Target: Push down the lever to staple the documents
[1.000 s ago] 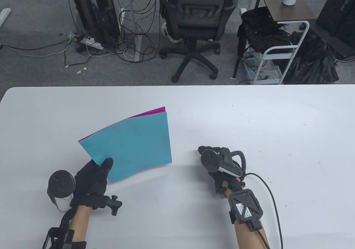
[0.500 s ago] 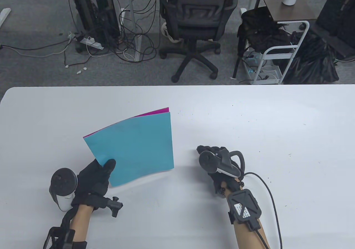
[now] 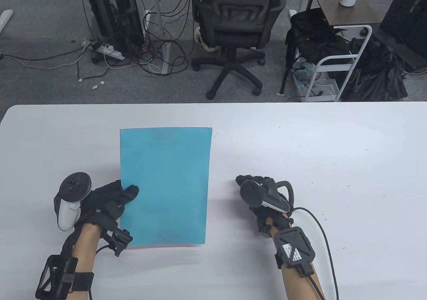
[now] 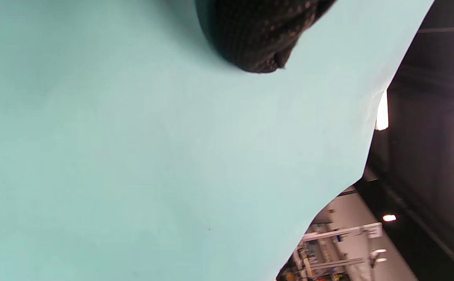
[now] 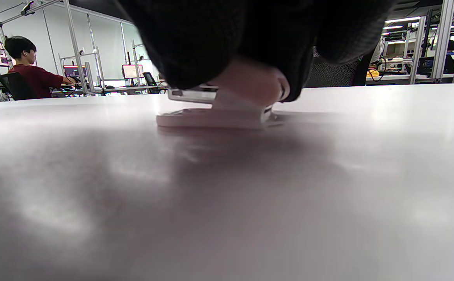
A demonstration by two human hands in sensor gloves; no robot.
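Flat blue paper documents (image 3: 165, 186), lifted and bowed a second ago, now level on white table (image 3: 333, 146), left hand (image 3: 110, 198) pinching edge; right hand (image 3: 263, 196) clasping small pale stapler (image 5: 219, 111), ready for insertion.

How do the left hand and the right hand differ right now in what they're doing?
The left hand holds the blue paper by its left edge, thumb on top; the right hand touches no paper and covers a white stapler. The left hand's thumb shows plainly; the right hand's fingers are curled under its tracker. Both wear black sensor gloves.
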